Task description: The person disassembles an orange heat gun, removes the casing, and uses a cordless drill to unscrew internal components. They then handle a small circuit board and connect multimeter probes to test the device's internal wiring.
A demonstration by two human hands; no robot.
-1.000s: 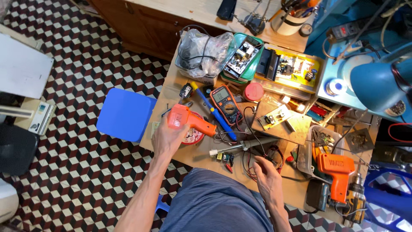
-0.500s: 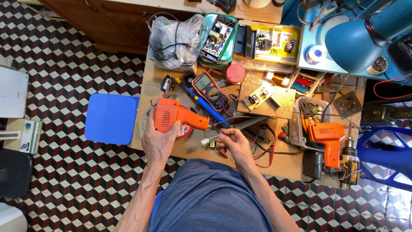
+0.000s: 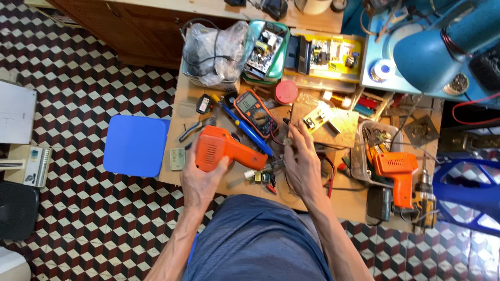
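Note:
My left hand (image 3: 200,177) grips an orange soldering gun (image 3: 221,150) by its body, nozzle pointing right over the wooden workbench (image 3: 179,112). My right hand (image 3: 302,164) lies over the gun's metal tip and small parts (image 3: 263,176) at the bench's front edge, fingers partly spread; what it pinches is hidden. Just behind the gun sit an orange multimeter (image 3: 253,111) and a blue-handled tool (image 3: 245,127). A small circuit board (image 3: 315,118) rests on a brown plate beyond my right fingers.
A second orange soldering gun (image 3: 396,174) lies in a clear tray at right, beside a drill (image 3: 424,203). At the back stand a plastic bag (image 3: 213,47), a green tray (image 3: 264,49), a yellow box (image 3: 328,54), a red lid (image 3: 285,92). A blue stool (image 3: 135,145) stands left.
My right hand moved from the bench's front edge up and left to the gun's tip. My left hand has kept hold of the orange gun, and the camera has drawn closer.

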